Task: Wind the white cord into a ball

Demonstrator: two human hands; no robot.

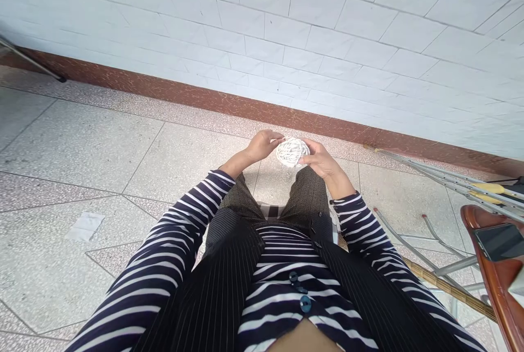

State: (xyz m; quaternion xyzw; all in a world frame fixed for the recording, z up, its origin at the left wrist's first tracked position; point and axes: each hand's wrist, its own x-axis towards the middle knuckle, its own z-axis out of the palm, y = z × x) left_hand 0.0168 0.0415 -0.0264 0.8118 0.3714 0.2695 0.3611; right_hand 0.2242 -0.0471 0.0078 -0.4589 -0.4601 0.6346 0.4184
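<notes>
A rounded white woven piece (292, 153), made of thin paper-like cord wound over and under itself, is held up in front of my knees. My right hand (321, 160) grips its right side, thumb on the near face and fingers behind the far edge. At its upper left edge my left hand (264, 144) is closed in a pinch, fingertips touching the rim. Whether a loose strand lies between those fingertips is too small to tell. Below the piece, a small tangled pale bit (286, 176) shows between my knees; I cannot tell what it is.
A tiled wall (262, 30) with a red-brown skirting (184, 93) stands ahead. On the right are metal crutches (442, 172), a folding metal frame (434, 243) and a brown chair seat (483, 264) bearing a phone (501, 242). White paper (85, 226) lies on the floor at left.
</notes>
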